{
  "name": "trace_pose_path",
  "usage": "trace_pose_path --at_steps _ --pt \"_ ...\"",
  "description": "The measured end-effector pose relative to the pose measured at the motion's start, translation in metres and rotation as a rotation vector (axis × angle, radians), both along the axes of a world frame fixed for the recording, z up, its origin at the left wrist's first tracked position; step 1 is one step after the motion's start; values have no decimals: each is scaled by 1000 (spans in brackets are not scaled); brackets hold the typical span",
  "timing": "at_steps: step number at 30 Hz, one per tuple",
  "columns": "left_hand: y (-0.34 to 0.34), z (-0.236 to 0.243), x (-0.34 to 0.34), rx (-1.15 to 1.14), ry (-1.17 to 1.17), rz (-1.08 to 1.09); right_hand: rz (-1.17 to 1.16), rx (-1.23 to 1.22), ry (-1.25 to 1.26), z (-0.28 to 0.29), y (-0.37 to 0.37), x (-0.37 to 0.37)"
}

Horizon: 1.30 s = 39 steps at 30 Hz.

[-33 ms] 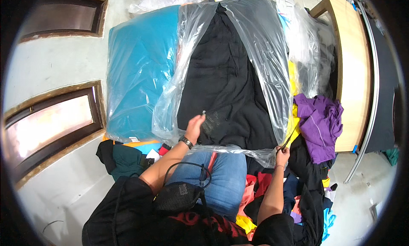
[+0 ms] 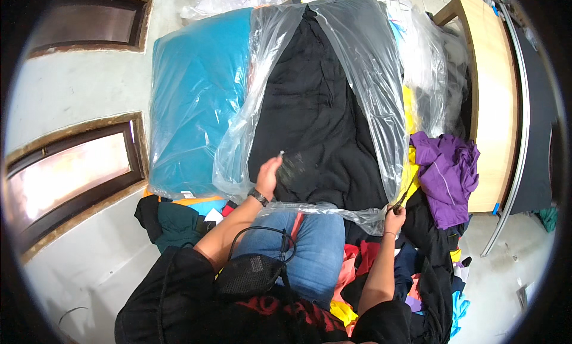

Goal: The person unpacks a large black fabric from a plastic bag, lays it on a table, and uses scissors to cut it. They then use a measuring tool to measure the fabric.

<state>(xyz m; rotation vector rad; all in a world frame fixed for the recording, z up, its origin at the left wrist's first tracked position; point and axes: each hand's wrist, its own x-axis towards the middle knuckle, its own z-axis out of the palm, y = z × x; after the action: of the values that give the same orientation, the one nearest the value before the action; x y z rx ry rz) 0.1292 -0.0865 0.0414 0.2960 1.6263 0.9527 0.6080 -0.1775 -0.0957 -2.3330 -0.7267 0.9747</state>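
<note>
A large black fabric bundle (image 2: 316, 111) lies before me inside a clear plastic wrap (image 2: 369, 70) that is split open along its top. Over the bundle's lower left part, my left hand (image 2: 269, 178) is closed in a pinch. A small pale tip shows above its thumb, too small to name. Beside those fingers a faint greyish patch lies on the black fabric. At the wrap's lower right corner, my right hand (image 2: 395, 218) is closed round dark scissors (image 2: 403, 199), their blades pointing up and away along the plastic edge.
Left of the bundle stands a teal bundle (image 2: 199, 100) in clear plastic. A purple garment (image 2: 445, 177) and yellow cloth (image 2: 410, 176) lie at the right. Several loose garments surround my legs (image 2: 316, 248). A wooden panel (image 2: 497, 100) stands far right, windows (image 2: 71, 171) at the left.
My left hand has shifted slightly left and up over the black fabric, still pinched. My right hand with the scissors has hardly moved.
</note>
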Motion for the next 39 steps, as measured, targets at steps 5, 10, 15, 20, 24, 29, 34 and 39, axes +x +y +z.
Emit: trace_pose_path --at_steps 5,10,15,20,24,29,34,39 --pt "68 105 2 83 -606 219 -7 140 29 78 35 -85" --pt "152 209 -3 438 -786 216 223 301 103 124 57 -165" --pt "210 266 -64 801 -696 115 150 68 -59 110 32 -163" --pt "202 295 -92 759 -479 225 47 -13 -217 99 16 -110" --pt "169 291 -32 661 -412 130 6 10 119 109 45 -97" --pt "109 242 136 589 -250 -709 -127 487 1188 134 77 -122" --pt "79 215 195 529 -586 -1196 -220 256 1349 207 105 -99" --pt "94 176 163 410 -931 -1443 -287 190 612 281 122 -11"
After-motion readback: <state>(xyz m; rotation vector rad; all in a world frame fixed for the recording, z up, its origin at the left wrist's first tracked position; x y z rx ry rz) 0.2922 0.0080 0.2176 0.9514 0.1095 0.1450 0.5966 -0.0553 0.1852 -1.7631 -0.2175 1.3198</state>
